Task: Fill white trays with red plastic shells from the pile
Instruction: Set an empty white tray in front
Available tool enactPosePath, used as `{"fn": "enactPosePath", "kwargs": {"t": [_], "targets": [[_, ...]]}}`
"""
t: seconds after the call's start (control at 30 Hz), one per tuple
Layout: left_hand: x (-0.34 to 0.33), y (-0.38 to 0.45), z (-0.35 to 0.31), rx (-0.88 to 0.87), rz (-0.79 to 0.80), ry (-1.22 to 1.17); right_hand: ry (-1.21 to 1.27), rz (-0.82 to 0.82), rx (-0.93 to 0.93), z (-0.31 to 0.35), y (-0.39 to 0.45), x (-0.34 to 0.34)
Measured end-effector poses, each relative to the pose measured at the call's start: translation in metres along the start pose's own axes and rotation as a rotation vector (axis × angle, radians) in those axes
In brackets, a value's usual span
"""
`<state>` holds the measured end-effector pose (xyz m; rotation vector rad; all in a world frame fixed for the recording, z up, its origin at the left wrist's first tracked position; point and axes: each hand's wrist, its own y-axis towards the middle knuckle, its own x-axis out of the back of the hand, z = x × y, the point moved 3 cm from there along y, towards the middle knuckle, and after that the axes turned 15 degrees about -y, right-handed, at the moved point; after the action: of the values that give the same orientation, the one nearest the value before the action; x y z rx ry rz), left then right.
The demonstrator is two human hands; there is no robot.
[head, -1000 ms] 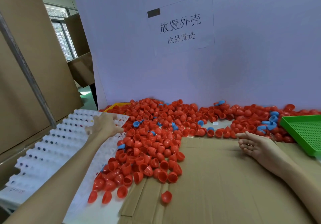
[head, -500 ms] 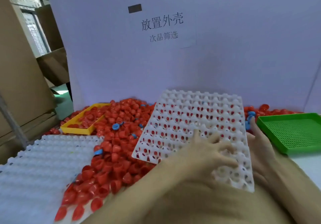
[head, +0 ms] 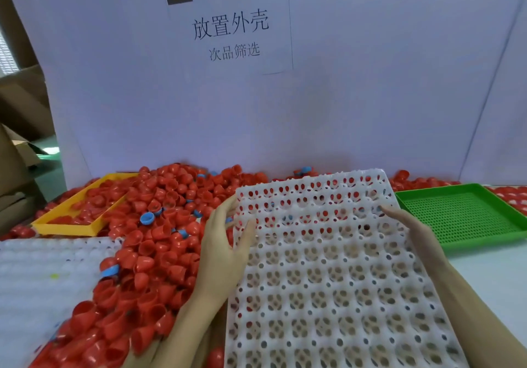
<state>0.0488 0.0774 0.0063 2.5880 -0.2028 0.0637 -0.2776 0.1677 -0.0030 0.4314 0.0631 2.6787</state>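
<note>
From the head camera I see my left hand gripping the perforated white plastic tray by its left edge, my right hand flat against its right. Its pockets look empty; the pile of red plastic shells lies just left, so filling remains.

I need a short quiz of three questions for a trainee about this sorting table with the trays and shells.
1. True or false: the white tray between the hands holds no red shells yet.
2. Which hand has its thumb on top of the tray: left hand or right hand?
3. What colour is the tray right of the white one?

Key: 1 true. 2 left. 3 green.
</note>
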Motion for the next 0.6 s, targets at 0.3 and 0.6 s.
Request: {"fn": "enactPosePath", "kwargs": {"t": [0.3,0.6], "targets": [[-0.005,-0.009,0.014,0.216,0.095,-0.304,-0.034,-0.067,-0.042,-0.003,-0.001,0.016],[-0.008,0.001,0.024,0.26,0.314,-0.166,-0.07,-0.098,0.016,0.007,-0.001,0.032]]}}
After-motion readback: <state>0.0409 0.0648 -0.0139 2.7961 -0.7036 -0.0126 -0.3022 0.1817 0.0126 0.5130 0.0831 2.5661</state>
